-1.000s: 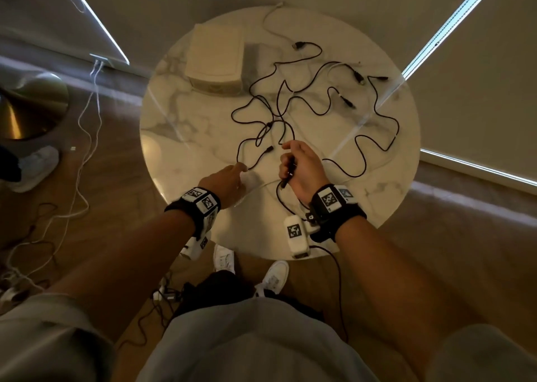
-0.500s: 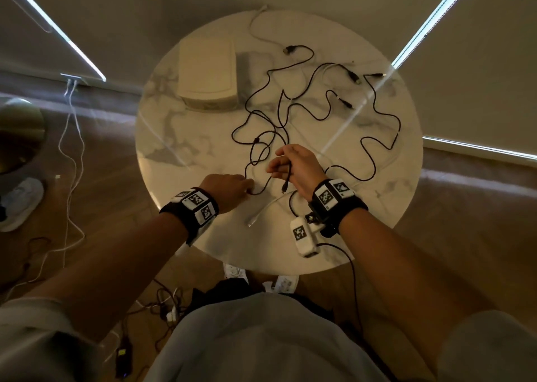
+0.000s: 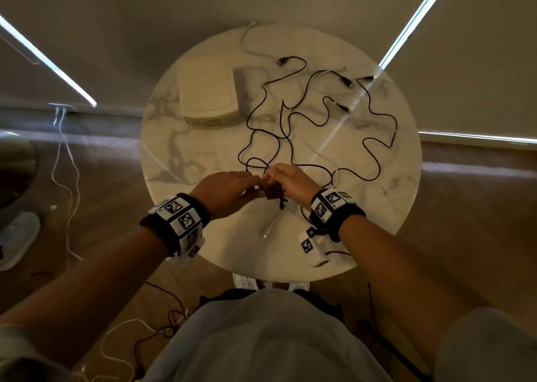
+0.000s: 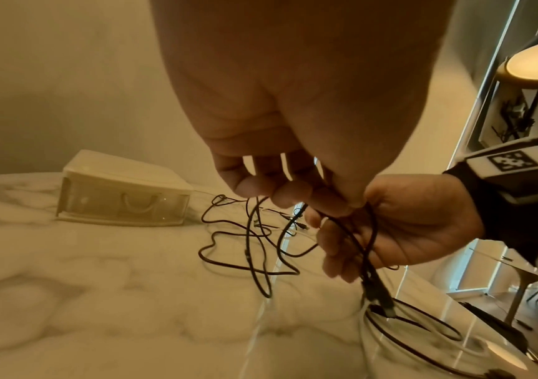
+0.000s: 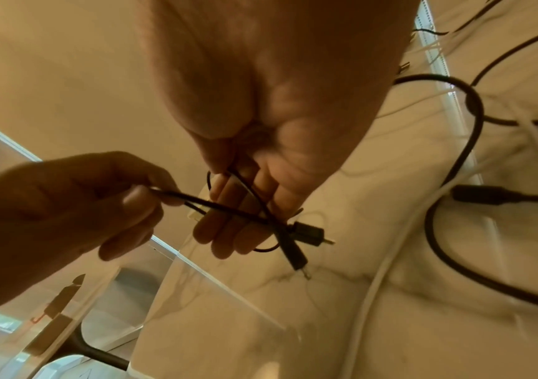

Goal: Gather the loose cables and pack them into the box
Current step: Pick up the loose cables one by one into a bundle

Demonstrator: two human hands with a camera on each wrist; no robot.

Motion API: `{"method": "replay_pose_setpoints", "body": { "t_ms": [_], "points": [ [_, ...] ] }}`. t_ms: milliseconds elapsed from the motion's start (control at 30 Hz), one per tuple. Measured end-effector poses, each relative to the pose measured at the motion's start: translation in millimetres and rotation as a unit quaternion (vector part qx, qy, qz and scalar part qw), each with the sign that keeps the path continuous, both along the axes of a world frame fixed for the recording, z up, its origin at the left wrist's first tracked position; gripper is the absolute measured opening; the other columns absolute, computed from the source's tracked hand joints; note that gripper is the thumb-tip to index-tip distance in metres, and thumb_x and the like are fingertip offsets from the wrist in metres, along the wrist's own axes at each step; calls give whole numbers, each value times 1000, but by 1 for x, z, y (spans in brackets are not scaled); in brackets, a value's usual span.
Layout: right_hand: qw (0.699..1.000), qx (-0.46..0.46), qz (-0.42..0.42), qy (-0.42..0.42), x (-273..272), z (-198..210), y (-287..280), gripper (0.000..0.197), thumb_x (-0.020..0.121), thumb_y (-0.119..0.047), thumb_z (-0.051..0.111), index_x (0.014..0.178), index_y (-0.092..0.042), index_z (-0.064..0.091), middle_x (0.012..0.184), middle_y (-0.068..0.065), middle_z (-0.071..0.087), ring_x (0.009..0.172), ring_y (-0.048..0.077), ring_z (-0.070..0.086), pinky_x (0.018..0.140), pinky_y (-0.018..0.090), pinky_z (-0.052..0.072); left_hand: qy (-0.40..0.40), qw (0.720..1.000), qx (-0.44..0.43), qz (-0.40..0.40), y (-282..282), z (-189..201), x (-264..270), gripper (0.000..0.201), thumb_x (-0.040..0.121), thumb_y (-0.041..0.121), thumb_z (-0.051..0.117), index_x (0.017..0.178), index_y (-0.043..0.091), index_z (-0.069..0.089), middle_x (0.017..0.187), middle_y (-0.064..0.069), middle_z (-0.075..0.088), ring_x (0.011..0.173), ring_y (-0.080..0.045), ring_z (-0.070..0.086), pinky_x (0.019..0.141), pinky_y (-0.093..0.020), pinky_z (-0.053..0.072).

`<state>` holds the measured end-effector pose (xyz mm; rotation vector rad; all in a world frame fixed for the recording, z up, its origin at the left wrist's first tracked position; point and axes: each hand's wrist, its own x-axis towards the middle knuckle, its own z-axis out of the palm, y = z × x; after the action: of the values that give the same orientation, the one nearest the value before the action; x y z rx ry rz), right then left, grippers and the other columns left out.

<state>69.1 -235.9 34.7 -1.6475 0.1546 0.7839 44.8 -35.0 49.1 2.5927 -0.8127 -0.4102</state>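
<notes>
Several black cables (image 3: 293, 125) lie tangled over the middle and right of the round marble table (image 3: 180, 160). My right hand (image 3: 283, 182) grips two black cable ends (image 5: 297, 238) just above the near part of the table; their plugs hang below its fingers. Touching it from the left, my left hand (image 3: 247, 188) pinches a strand of the same black cable (image 5: 196, 202) between thumb and forefinger. The cream box (image 3: 207, 91), shut, stands at the far left of the table and shows a front handle (image 4: 138, 202) in the left wrist view.
A white cable (image 3: 271, 226) lies on the table just below my hands, and another thin white cable (image 3: 247, 41) runs off the far edge. More cables (image 3: 65, 160) trail on the wooden floor at the left. A lamp base (image 3: 14, 166) stands at far left.
My left hand has moved right to meet the right hand and taken hold of the black cable. The right hand has lifted its plug ends off the table.
</notes>
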Motion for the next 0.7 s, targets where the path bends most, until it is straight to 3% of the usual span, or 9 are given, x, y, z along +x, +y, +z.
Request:
{"method": "replay_pose_setpoints", "body": {
  "t_ms": [133, 267, 333, 400, 500, 600, 700],
  "points": [
    [1000, 9, 14, 4, -9, 2, 2, 30, 109, -21, 36, 104, -2, 59, 76, 19, 69, 70, 30, 68, 68, 34, 56, -38, 998, -4, 41, 9, 5, 12, 28, 99, 46, 44, 116, 33, 61, 106, 7, 65, 91, -15, 62, 71, -34, 51],
    [999, 33, -19, 21, -16, 6, 2, 28, 110, -20, 37, 97, -3, 56, 62, 6, 48, 54, 16, 45, 56, 28, 43, -74, 995, -33, 61, 18, 0, 21, 29, 97, 46, 46, 115, 29, 62, 98, 4, 60, 85, -18, 59, 70, -37, 52],
    [997, 63, -28, 44, -20, 9, 2, 30, 110, -20, 37, 92, -5, 56, 59, 2, 42, 51, 13, 39, 51, 25, 35, -100, 992, -38, 62, 17, -5, 23, 31, 96, 45, 48, 117, 25, 60, 107, 1, 58, 90, -20, 58, 74, -39, 52],
    [992, 97, -33, 67, -23, 17, 0, 31, 109, -20, 37, 90, -6, 57, 60, 3, 39, 52, 14, 36, 51, 25, 33, -74, 994, -32, 70, 11, -10, 25, 38, 96, 48, 45, 125, 25, 55, 123, -1, 55, 105, -22, 54, 85, -40, 50],
    [984, 146, -23, 100, -27, 33, -7, 30, 107, -21, 39, 93, -5, 60, 61, 7, 42, 53, 17, 40, 54, 28, 36, 9, 999, -30, 40, -2, -13, 30, 31, 100, 41, 41, 123, 27, 57, 126, 2, 59, 115, -21, 51, 94, -42, 44],
    [980, 163, -4, 114, -29, 47, -17, 32, 106, -22, 42, 102, -1, 65, 65, 9, 57, 58, 22, 55, 55, 31, 46, 100, 994, -37, 21, -17, -7, 33, 20, 103, 23, 41, 111, 20, 58, 109, -1, 65, 101, -23, 59, 86, -37, 47],
    [983, 143, 9, 111, -27, 59, -24, 43, 107, -40, 40, 104, -5, 65, 68, 8, 59, 60, 23, 58, 53, 30, 46, 84, 996, -27, -5, -28, -1, 36, 18, 101, 13, 40, 109, 16, 55, 105, -5, 62, 93, -23, 59, 82, -37, 49]
  ]
}}
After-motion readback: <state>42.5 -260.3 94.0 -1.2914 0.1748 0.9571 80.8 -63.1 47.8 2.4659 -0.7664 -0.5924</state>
